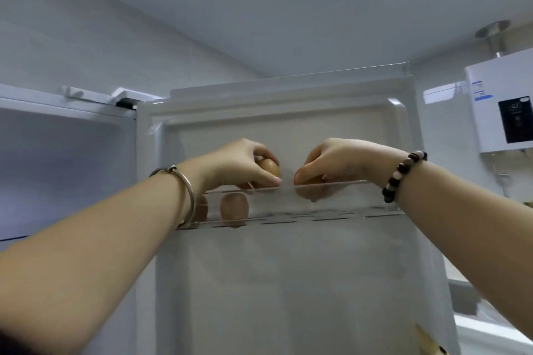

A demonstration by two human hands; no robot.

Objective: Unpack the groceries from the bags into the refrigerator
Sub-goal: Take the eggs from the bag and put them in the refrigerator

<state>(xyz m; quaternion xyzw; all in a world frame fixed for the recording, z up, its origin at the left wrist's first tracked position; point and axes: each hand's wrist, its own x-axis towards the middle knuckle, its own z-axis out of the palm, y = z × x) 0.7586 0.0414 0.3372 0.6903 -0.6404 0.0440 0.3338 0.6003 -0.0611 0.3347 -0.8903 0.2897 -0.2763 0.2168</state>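
Observation:
The open refrigerator door [288, 282] fills the middle of the view, with a clear door shelf [340, 209] near its top. My left hand [239, 166] is raised over the shelf's left part, fingers closed on a brown egg [269, 166]. My right hand [331, 163] reaches into the shelf's middle, curled around another brown egg [313, 180] that is mostly hidden by the fingers. A brown egg [234, 206] sits in the shelf on the left, and a further egg [201, 207] is partly hidden behind my left wrist.
The refrigerator's open compartment [57, 170] lies to the left of the door. A white wall-mounted water heater [501, 106] hangs at the right, with a metal flue pipe [494, 37] above it. A counter edge [490, 326] shows at the lower right.

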